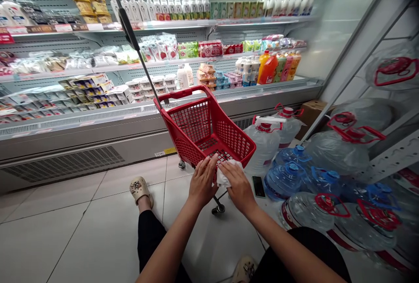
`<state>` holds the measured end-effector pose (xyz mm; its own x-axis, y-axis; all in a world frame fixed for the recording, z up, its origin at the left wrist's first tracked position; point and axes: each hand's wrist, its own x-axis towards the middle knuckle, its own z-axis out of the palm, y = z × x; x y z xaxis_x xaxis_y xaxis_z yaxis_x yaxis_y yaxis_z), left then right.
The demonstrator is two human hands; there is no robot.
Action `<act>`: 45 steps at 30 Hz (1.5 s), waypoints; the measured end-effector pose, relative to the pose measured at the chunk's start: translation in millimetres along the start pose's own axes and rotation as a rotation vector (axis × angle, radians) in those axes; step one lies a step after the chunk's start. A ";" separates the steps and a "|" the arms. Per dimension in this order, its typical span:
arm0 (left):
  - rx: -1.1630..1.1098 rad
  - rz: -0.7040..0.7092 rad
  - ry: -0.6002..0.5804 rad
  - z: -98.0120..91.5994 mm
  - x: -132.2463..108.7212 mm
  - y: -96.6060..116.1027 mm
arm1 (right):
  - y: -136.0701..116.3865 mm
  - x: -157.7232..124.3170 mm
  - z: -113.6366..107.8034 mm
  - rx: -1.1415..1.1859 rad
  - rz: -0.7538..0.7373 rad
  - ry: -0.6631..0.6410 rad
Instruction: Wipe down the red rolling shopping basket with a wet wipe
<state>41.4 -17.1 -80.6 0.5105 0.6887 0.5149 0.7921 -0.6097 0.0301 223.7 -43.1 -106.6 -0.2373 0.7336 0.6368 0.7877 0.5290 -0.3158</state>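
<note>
Down on the tiles, and the left hand lay flat against the near rim of the red basket, fingers spread and loose, gripping nothing, just bracing the wall. Right beside those fingertips the right hand had its fingers folded down over a white cloth, holding it bunched against the same rim. Whether the thumb pinched it from beneath was hard to make out from that angle. The two hands sat just beside each other, thumbs nearly meeting.

Past the fingers, the basket's red mesh bottom showed right across, and its long handle rose up and away to the left. A dark phone lay on the floor just right of the right hand's knuckles.

Further right of those fingers stood and lay the water jugs, clear ones full of water with red caps and carry loops, and the blue jugs with blue caps packed among them.

Well beyond the fingertips ran the chiller shelves: white milk bottles up top, yoghurt cups lower down, orange juice bottles to the right. A sandal rested left of the left hand
</note>
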 end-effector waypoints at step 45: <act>0.040 0.135 -0.123 -20.2 56.4 -56.9 | 43.8 -11.1 -48.6 -0.319 -0.058 -0.229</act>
<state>18.4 48.4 -35.9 0.6487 0.6458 0.4027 0.7246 -0.6858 -0.0675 288.5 -48.8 -93.4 -0.3786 0.8015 0.4629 0.8979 0.4394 -0.0265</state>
